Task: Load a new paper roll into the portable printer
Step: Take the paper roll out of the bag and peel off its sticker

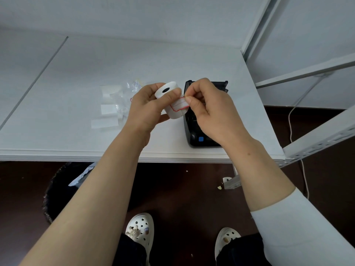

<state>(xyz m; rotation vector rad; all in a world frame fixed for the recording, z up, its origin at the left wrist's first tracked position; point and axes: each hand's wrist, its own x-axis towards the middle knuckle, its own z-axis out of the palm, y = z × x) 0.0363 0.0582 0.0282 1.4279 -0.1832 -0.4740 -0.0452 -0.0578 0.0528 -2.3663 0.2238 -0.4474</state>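
Standing at the table (57,112); two white clogs (141,230) on the dark floor below its front edge, white sleeve (299,227) on the right forearm. Both hands raised above the table, just behind its front edge, toward the right end. Left hand (146,110) wrapped around the roll (169,98): thumb across the near side, fingers curled behind and under, closed firmly on it. Roll tilted, dark core hole facing up and toward the camera. Red-bordered label (179,105) on the roll's outer wrap. Right hand (209,112) pinched shut, thumb and forefinger meeting on the right end of the label; other fingers curled in. Cannot tell whether the label end is lifted off the wrap. Printer (199,131), black with a blue button on its near face, sits on the table directly under and behind the right hand, near the right edge; lid open, standing up at the far end. Left of the hands, mid-table: clear wrapper (124,96) crumpled, with several white paper strips (104,123) around it. Metal shelf frame (307,73) adjoins the right edge; a cable (292,120) hangs beside it.
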